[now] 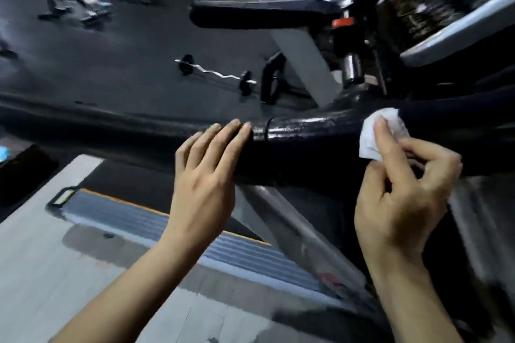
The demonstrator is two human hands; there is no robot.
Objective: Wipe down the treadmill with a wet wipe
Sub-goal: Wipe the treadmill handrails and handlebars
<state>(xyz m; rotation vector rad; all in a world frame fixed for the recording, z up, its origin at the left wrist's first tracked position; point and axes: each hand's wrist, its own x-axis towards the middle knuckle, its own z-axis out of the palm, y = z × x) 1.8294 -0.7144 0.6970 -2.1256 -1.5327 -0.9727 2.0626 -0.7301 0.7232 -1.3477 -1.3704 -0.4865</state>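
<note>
The right hand (401,192) is pinching a white wipe (379,133) between thumb and fingertips, pressing it against the black handrail (301,136) of the treadmill (457,8) — just right of the rail's glossy joint. The left hand (206,172) is lying open, straight fingers resting on the same rail left of the joint. A barbell (214,71) is lying on the gym floor (117,64) beyond.

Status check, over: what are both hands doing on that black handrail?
Left hand open, fingers flat on black padded treadmill handrail. Right hand pinching crumpled white wet wipe against the rail. Nothing in the way.
</note>
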